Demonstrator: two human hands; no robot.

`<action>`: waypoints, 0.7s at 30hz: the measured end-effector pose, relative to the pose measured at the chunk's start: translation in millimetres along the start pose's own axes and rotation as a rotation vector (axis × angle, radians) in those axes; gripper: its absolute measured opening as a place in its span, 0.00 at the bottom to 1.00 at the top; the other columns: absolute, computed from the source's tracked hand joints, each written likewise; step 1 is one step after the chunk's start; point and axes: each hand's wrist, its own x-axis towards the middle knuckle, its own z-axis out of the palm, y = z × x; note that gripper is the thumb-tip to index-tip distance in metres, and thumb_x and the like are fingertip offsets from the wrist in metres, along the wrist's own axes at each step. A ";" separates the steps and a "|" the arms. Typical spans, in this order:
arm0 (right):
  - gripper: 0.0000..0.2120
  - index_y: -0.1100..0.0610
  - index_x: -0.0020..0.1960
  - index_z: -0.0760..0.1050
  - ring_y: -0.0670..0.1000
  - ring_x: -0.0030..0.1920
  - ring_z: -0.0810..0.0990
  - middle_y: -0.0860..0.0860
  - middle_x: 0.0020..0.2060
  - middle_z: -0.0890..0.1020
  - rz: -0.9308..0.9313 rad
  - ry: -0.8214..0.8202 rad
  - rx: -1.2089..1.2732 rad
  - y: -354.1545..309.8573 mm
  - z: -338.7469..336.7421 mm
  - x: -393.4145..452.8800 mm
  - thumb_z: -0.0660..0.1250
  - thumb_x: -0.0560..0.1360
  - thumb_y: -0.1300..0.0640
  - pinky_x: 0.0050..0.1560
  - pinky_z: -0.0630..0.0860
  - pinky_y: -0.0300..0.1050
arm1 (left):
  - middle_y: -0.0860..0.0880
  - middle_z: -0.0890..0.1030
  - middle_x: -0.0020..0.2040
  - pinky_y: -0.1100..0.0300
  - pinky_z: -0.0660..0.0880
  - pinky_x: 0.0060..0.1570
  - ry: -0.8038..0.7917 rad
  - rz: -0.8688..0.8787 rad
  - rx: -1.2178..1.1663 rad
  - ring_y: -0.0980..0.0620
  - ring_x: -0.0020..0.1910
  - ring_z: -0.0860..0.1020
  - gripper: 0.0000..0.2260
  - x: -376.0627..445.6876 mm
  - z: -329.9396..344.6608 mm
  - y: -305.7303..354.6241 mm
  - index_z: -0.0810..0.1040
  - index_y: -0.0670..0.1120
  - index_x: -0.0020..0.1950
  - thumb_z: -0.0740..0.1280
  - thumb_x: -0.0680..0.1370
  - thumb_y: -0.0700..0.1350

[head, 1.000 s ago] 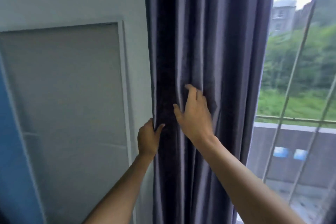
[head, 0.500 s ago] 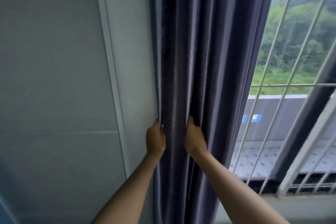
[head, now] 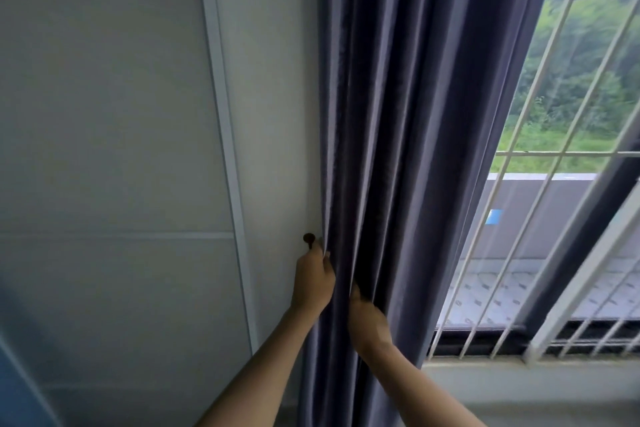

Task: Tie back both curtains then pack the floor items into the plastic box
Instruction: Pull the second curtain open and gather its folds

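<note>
Hands first: my left hand pinches the wall-side edge of the grey curtain, fingers curled round the hem, and my right hand is tucked into the folds just beside it; its fingers are buried in the cloth, and I judge they grip a pleat, though the fingertips are hidden. The curtain hangs bunched into a narrow column between the wall and the window, so I reckon the gathering is mostly done, but I see no tie-back band round it yet, and nothing is fastened. Just above my left thumb a small dark hook sticks out of the wall, touching or almost touching the hem; that is likely where the tie goes. I cannot see the band itself; it may be behind the cloth. The second curtain, the floor items and the plastic box are all out of view, so I count them as still to do. Left of me is the pale wall panel with its white trim. Farther right stand the white window bars, and beyond them trees.
</note>
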 end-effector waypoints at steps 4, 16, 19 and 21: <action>0.35 0.63 0.77 0.40 0.52 0.62 0.78 0.60 0.70 0.69 -0.061 0.000 -0.116 -9.3 3.2 -4.2 0.59 0.80 0.58 0.61 0.76 0.44 | 0.57 0.73 0.61 0.82 0.66 0.54 -0.043 0.001 -0.072 0.61 0.58 0.74 0.26 0.1 -8.0 10.9 0.58 0.49 0.77 0.58 0.80 0.38; 0.25 0.56 0.77 0.52 0.58 0.60 0.77 0.61 0.68 0.71 -0.061 -0.208 0.009 -27.8 -17.4 -9.3 0.53 0.82 0.58 0.58 0.76 0.50 | 0.41 0.81 0.38 0.56 0.78 0.35 0.065 0.171 0.226 0.44 0.35 0.80 0.25 16.7 -3.4 27.1 0.75 0.36 0.59 0.48 0.81 0.54; 0.28 0.57 0.76 0.57 0.59 0.63 0.75 0.58 0.76 0.55 -0.057 -0.177 0.058 -20.0 -60.1 -7.5 0.59 0.78 0.64 0.58 0.77 0.52 | 0.40 0.79 0.35 0.49 0.78 0.34 0.092 0.196 0.268 0.42 0.31 0.78 0.27 21.2 -8.6 20.2 0.75 0.36 0.58 0.46 0.82 0.55; 0.24 0.57 0.70 0.69 0.58 0.63 0.75 0.56 0.74 0.63 -0.089 0.201 0.244 -13.1 -101.8 -6.1 0.59 0.75 0.66 0.58 0.76 0.51 | 0.39 0.80 0.36 0.48 0.78 0.35 0.091 0.208 0.270 0.41 0.33 0.79 0.25 25.1 -12.8 14.1 0.76 0.36 0.54 0.48 0.83 0.54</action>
